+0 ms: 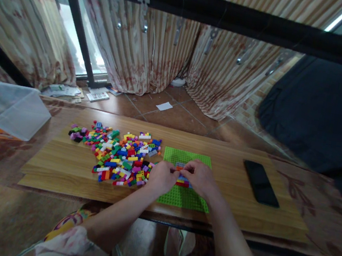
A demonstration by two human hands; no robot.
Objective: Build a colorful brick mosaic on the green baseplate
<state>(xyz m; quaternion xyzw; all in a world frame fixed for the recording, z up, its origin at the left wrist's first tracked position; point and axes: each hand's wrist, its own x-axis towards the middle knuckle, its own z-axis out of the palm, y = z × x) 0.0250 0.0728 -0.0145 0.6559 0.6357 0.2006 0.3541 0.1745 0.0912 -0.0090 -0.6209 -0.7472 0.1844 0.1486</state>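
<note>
A green studded baseplate [183, 200] lies on the wooden board, with a small patch of coloured toy bricks [183, 182] built up near its middle. Over that patch, my left hand [161, 179] reaches in from the left with its fingers closed in a pinch. My right hand [199, 177] comes from the right, also pinched, and its fingertips meet those of the left. Orange and grey show right by the fingertips, but whatever they grip is mostly hidden. Left of the baseplate spreads a pile of loose toy bricks [124, 153] in many colours.
A black phone [261, 183] rests on the wooden board [60, 179] to the right. At far left stands a translucent plastic bin [22, 114]. Beyond the board are a tiled floor with a white paper [164, 106] and striped curtains [157, 55]. A dark bar [192, 1] crosses above.
</note>
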